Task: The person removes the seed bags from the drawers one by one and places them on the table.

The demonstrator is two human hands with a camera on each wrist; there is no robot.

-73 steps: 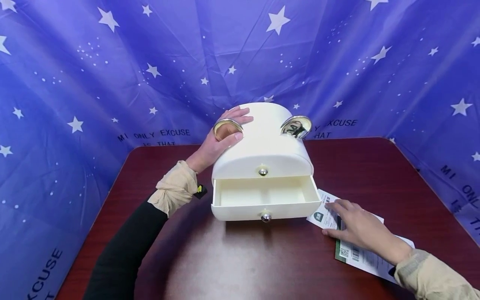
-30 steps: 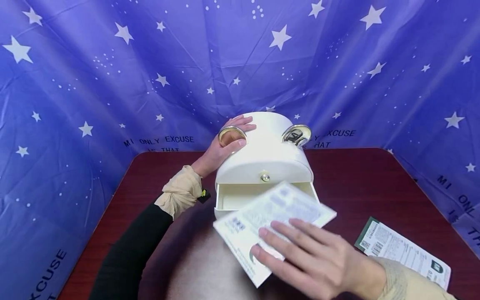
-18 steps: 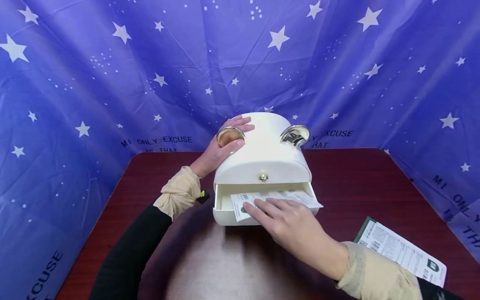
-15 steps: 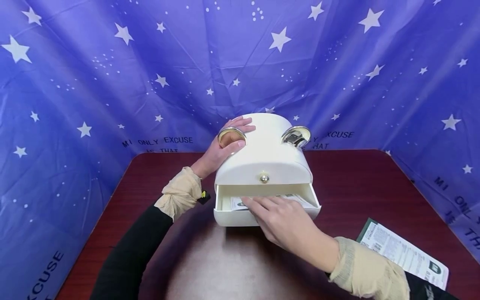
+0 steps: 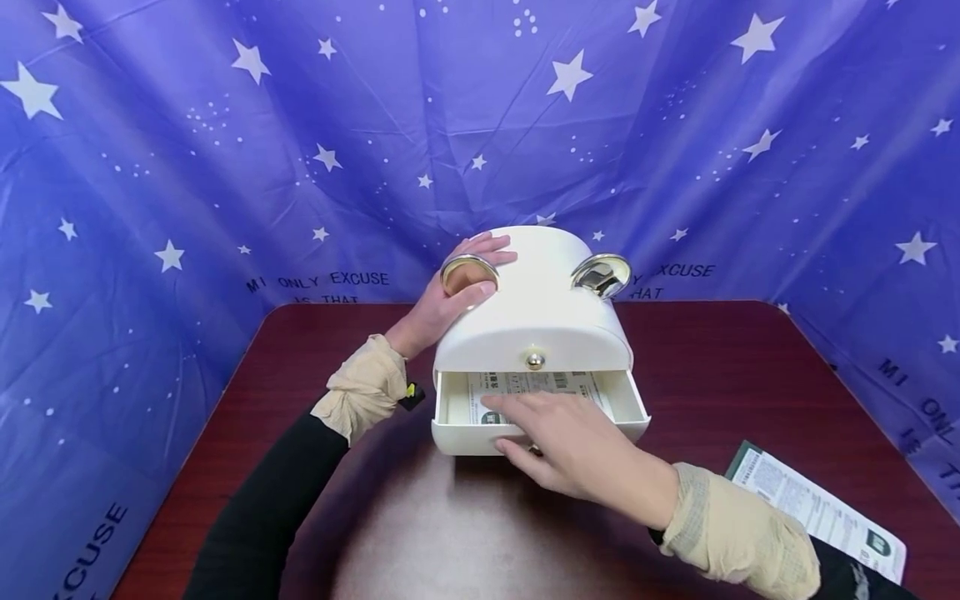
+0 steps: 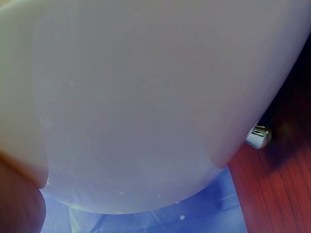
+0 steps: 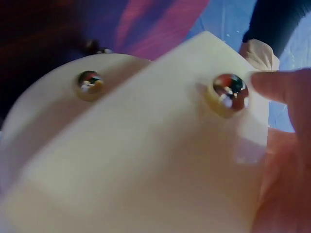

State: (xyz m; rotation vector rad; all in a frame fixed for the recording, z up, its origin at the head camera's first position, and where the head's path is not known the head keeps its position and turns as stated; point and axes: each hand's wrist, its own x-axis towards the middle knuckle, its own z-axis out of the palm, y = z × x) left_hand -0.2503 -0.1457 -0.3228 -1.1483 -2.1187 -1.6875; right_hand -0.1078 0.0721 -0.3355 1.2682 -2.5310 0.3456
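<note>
A white storage box (image 5: 536, 312) with two gold-rimmed ears stands mid-table, its lower drawer (image 5: 468, 439) pulled out. My left hand (image 5: 442, 300) rests on the box's upper left side around the left ear, thumb and fingers spread. In the left wrist view, the box's wall (image 6: 131, 107) fills most of the picture. Inside the drawer lies a white printed flat packet (image 5: 517, 385). My right hand (image 5: 592, 446) reaches over the drawer front, fingers above the packet and thumb outside. The right wrist view shows that thumb (image 7: 279, 86) by the drawer's shiny knob (image 7: 227, 94).
A second flat packet (image 5: 817, 508), white with a green end, lies at the table's right, partly behind the right sleeve. The upper drawer, with its round knob (image 5: 535, 362), is closed. A starry blue curtain (image 5: 390, 108) hangs behind the dark red table (image 5: 712, 367).
My right hand has carried one packet from the table's right side and lowered it into the drawer, where it now lies flat. My left hand has stayed on the box.
</note>
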